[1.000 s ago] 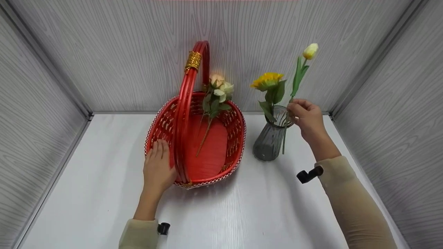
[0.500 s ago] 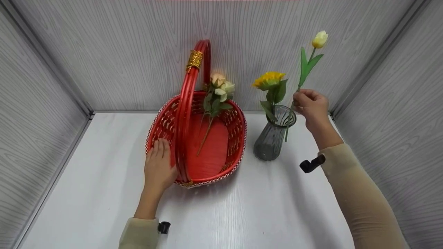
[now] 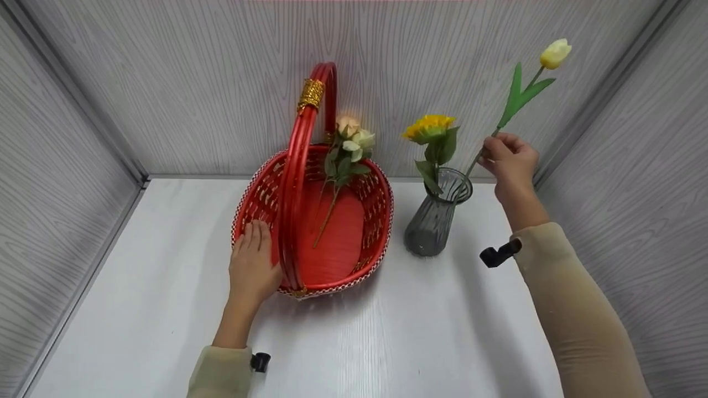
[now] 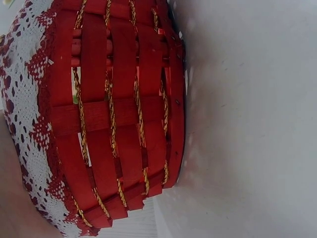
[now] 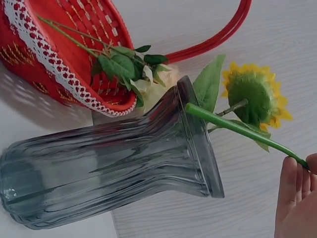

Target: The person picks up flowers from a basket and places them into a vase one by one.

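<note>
My right hand [image 3: 511,163] pinches the green stem of a white-and-yellow tulip [image 3: 556,53], bloom up and leaning right. The stem's cut end shows at the rim of a ribbed grey glass vase [image 5: 99,163], in the right wrist view. A yellow sunflower [image 3: 430,130] stands in the vase. My left hand [image 3: 254,271] rests on the near left rim of a red woven basket [image 3: 332,271], its fingers fairly straight over the inside; the thumb's hold is unclear. Pale roses [image 3: 354,138] lean inside the basket, their stems on its floor.
The basket's tall red handle [image 3: 293,177] arches up beside my left hand. Grey wood-grain panels [image 3: 221,83] close off the back and both sides of the white tabletop [image 3: 354,354]. White-and-red lace [image 4: 27,99] trims the basket rim.
My right hand has risen and shifted right, tilting the tulip rightward. The stem's lower end has gone from beside the vase up to its mouth. My left hand and the basket stay put.
</note>
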Demonstrator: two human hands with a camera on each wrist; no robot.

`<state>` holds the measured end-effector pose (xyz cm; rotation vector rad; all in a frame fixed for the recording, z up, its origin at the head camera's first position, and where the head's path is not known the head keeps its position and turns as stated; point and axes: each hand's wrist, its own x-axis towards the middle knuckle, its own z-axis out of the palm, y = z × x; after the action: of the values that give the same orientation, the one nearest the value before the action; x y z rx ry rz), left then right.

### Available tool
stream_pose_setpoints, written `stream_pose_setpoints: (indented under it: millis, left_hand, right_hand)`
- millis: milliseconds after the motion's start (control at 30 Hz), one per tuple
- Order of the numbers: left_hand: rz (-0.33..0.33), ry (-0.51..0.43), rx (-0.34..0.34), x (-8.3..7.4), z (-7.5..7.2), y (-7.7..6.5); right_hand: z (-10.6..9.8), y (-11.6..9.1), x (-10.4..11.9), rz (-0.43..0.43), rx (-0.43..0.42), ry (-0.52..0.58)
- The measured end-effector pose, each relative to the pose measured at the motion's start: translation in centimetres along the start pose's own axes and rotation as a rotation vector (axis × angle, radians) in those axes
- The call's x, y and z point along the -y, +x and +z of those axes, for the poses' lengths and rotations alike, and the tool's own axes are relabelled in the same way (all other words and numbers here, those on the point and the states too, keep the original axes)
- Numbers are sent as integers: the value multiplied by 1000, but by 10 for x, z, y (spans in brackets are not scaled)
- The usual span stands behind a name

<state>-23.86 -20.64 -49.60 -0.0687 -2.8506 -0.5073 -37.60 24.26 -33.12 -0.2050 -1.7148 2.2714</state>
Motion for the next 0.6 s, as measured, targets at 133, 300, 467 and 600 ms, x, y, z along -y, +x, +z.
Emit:
stream_pose_setpoints:
  millis: [133,300,467,600]
  left_hand:
    - [-1,-3,6,-1,0,0]
    - [-6,1,9,-1,-1,0]
    - [-1,-5,-4,0,-1,0]
    - [7,-10,-31,0,0,-1]
  right_hand:
    - [-2,3,0,-13,-21,16]
    - [-3,6,1,-37,-25,6]
    - [-2,5,3,-65,-33,68]
    - [0,0,5,-92,-30,77]
